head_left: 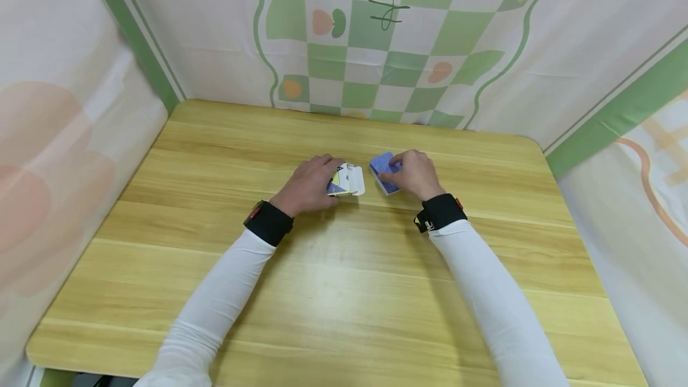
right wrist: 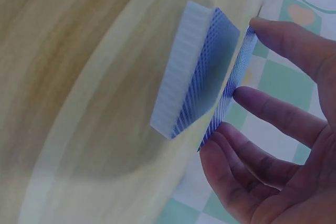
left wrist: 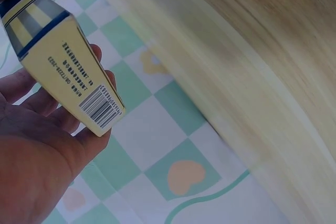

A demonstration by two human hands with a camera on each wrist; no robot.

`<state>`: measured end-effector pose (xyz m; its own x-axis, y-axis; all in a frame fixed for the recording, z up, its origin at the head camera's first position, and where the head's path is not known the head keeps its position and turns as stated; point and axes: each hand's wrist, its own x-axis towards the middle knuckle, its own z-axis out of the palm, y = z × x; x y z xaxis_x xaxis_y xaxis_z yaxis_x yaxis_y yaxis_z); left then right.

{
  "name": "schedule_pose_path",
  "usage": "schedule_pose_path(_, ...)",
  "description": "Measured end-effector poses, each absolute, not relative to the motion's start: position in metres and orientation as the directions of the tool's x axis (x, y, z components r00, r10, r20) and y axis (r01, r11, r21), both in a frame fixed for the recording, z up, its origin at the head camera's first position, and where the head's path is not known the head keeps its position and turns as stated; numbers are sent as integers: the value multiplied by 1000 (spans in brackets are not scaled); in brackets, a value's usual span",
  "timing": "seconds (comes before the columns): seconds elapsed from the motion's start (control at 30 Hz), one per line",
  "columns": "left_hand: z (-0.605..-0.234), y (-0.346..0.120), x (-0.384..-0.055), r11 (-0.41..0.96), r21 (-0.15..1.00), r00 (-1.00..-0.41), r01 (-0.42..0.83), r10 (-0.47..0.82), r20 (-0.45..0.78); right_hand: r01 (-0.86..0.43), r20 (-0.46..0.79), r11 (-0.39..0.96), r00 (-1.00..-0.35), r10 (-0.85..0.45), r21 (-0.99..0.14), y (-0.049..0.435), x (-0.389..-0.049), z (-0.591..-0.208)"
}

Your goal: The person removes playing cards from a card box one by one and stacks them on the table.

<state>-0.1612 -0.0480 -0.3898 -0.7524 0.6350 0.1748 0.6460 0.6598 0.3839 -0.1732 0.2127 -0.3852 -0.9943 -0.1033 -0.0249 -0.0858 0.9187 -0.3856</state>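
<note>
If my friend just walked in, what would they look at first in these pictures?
Probably the blue-backed deck on the table, with the right hand holding a thin blue card or cards just above it. Next comes the yellowish box in the left hand, its flap open. Behind the table, the green-and-white checked backdrop stands out too.

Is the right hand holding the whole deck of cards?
No, the right wrist view shows the right hand pinching only a thin layer, with a gap between it and the deck.
</note>
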Motion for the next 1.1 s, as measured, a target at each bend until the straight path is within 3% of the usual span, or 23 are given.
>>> schedule_pose_path(1.1, -389, -47, -161, 665, 392, -762, 635, 624, 175, -57, -33, 917, -997, -76, -394, 210, -173, -396)
